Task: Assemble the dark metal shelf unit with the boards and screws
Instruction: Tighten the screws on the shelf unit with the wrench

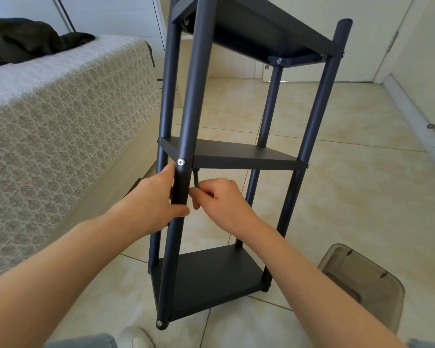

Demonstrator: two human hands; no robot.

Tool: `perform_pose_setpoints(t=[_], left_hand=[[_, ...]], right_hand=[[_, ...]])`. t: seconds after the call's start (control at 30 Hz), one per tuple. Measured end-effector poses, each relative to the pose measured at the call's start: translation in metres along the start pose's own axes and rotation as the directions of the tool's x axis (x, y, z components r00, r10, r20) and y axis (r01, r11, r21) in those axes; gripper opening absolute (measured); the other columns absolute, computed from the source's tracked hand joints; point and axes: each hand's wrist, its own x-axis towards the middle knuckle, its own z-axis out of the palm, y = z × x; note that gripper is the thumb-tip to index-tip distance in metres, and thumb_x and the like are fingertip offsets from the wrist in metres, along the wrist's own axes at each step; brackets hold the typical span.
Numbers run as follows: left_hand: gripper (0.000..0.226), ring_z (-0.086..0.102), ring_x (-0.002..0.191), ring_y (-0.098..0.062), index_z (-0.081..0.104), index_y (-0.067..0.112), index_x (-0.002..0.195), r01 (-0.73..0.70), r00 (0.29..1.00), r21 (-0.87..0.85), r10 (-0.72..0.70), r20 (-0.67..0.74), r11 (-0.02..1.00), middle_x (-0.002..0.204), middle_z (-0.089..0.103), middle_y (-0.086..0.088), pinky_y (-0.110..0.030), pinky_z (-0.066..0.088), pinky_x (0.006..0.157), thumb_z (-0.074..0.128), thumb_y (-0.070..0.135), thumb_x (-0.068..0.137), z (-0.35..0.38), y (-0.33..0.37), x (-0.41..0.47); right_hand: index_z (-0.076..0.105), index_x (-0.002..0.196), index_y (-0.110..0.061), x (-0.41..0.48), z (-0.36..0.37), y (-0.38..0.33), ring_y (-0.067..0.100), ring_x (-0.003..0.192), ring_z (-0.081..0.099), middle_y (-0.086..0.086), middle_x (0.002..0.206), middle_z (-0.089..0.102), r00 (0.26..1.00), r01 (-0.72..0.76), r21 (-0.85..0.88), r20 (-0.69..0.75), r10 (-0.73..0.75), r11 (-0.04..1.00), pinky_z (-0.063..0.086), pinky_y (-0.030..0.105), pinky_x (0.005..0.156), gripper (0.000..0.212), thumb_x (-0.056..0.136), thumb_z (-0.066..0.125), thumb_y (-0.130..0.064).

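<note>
- Dark metal shelf unit (236, 156) is standing upright on the tiled floor (349, 197), just right of the bed (60, 121); three boards are sitting between four posts.
- Left hand (156, 204) is wrapping fingers and thumb round the near post (195, 96), just below the middle board's screw (180, 162).
- Right hand (224, 202), fingers curled, is pinching a thin dark tool (196, 179) under the middle board, just right of that post.
- Dark garment (18, 41) is lying on the bed, far left.
- Translucent plastic container (362, 280) is sitting on the floor, near right.
</note>
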Motion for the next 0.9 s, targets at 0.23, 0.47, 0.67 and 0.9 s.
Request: perform_pose_setpoints(t=[0.23,0.47,0.67,0.9], left_hand=[[0.064,0.067,0.085,-0.018,0.038,0.026,0.133,-0.012,1.000,0.005,0.012,-0.007,1.000,0.107,0.055,0.005,-0.034,0.063,0.070,0.080,0.022,0.084,0.001,-0.004,0.003],[0.061,0.069,0.082,-0.015,0.034,0.037,0.117,-0.031,0.999,-0.030,0.030,-0.010,0.999,0.100,0.058,0.008,-0.032,0.063,0.062,0.081,0.020,0.082,-0.002,-0.009,0.009],[0.062,0.070,0.078,-0.015,0.034,0.041,0.117,-0.037,0.999,-0.066,0.037,-0.009,0.997,0.094,0.058,0.012,-0.024,0.060,0.054,0.080,0.019,0.082,-0.002,-0.011,0.013],[0.065,0.069,0.079,-0.014,0.035,0.037,0.125,-0.021,1.000,-0.039,0.021,-0.018,0.999,0.092,0.057,0.014,-0.030,0.063,0.059,0.081,0.020,0.082,-0.004,-0.017,0.014]], right_hand=[[0.063,0.076,-0.021,0.001,0.007,0.011,0.002,0.057,0.053,-0.020,0.061,0.051,0.995,0.062,-0.053,-0.072,-0.065,0.997,0.038,0.014,0.062,0.028,0.101,0.052,-0.028],[0.059,0.075,-0.020,0.007,0.028,0.014,0.006,0.054,0.052,-0.017,0.059,0.051,0.979,0.104,0.024,-0.179,-0.098,0.994,0.041,0.017,0.059,0.027,0.101,0.052,-0.024],[0.065,0.076,-0.007,0.020,0.038,0.014,0.017,0.056,0.055,0.002,0.061,0.060,0.978,0.083,0.118,-0.202,-0.058,0.990,0.051,0.033,0.060,0.033,0.100,0.051,-0.023],[0.066,0.078,-0.009,0.028,0.035,0.012,0.016,0.058,0.059,0.001,0.066,0.063,0.932,0.203,0.060,-0.319,-0.174,0.977,0.054,0.033,0.061,0.026,0.098,0.054,-0.020]])
